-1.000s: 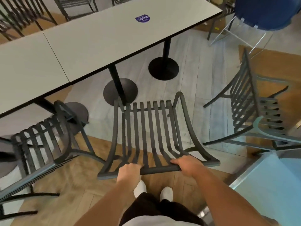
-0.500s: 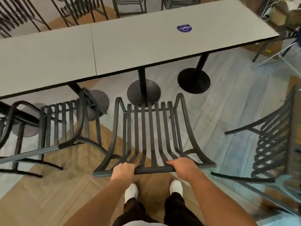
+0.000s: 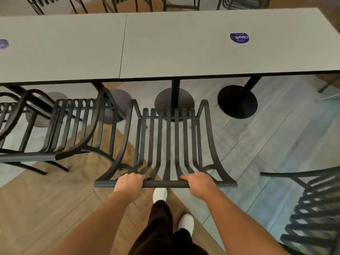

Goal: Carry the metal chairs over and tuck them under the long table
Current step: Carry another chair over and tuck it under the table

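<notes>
A dark slatted metal chair (image 3: 166, 140) faces the long grey table (image 3: 165, 46), its seat front just short of the near table edge. My left hand (image 3: 129, 183) grips the top rail of its backrest left of centre. My right hand (image 3: 197, 182) grips the same rail right of centre. A second metal chair (image 3: 73, 129) stands to the left, its front partly under the table. A third metal chair (image 3: 316, 208) is at the lower right, away from the table.
Black round pedestal bases (image 3: 237, 101) hold up the table; one base (image 3: 173, 103) lies straight ahead of the held chair. More chairs (image 3: 119, 2) line the far side. A blue sticker (image 3: 239, 38) is on the tabletop. My feet (image 3: 160, 193) are behind the chair.
The chair in my hands has come closer to the table and now squares up with its edge. The view has swung left, so the right-hand chair has slid toward the frame's corner.
</notes>
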A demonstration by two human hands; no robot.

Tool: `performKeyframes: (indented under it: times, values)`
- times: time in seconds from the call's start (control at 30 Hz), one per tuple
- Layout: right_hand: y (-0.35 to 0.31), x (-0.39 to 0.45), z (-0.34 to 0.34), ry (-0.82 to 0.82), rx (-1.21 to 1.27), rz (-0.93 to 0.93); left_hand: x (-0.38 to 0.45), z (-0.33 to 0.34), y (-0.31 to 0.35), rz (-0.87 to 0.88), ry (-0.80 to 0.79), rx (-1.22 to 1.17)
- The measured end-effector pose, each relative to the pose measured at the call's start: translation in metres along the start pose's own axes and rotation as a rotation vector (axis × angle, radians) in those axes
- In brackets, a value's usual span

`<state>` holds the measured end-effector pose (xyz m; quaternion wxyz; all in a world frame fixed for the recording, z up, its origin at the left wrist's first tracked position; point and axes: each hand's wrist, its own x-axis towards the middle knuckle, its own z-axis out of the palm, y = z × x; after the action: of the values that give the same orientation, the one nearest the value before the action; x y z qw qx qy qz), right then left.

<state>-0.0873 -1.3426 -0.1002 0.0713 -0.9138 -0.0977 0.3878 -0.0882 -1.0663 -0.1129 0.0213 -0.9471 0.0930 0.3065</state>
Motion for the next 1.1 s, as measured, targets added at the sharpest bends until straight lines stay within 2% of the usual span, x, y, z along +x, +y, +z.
performKeyframes:
  times: [0.5,0.8,0.93,1.1]
  values:
    - [0.022,0.064,-0.077,-0.025,-0.070,0.000,0.074,-0.046,-0.003,-0.020,0.040,-0.027]
    - [0.025,0.073,-0.083,-0.041,-0.100,0.016,0.083,-0.050,-0.004,0.004,0.041,-0.027]
    - [0.019,0.067,-0.084,-0.015,-0.092,0.061,0.085,-0.052,-0.005,-0.009,-0.010,-0.032]
    - [0.014,0.049,-0.088,0.029,0.034,0.116,0.089,-0.060,-0.007,0.034,-0.120,-0.167]
